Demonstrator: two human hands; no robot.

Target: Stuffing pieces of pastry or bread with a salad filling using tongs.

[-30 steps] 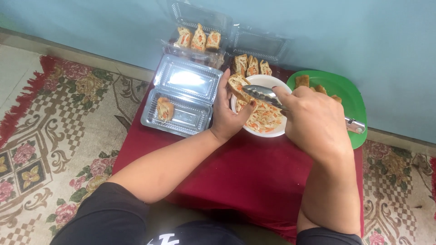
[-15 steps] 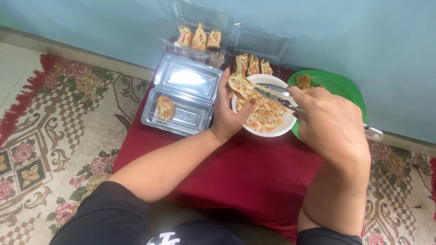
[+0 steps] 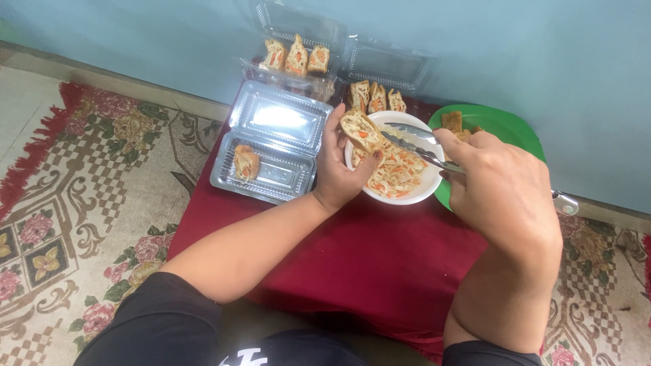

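Above the white bowl (image 3: 426, 191), golden carrot-flecked stuffed tofu (image 3: 359, 129) clamped in left-hand fingers (image 3: 337, 135).

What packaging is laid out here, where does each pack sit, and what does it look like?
Clear plastic hinged box: left on the red cloth, lid open, one filled piece inside.
Second clear plastic box: behind it by the blue wall, open, three pieces.
Third clear plastic box: right of that, open, three pieces.
No labels, signs or screens visible.

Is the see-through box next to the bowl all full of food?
No, the clear box holds just one stuffed piece.
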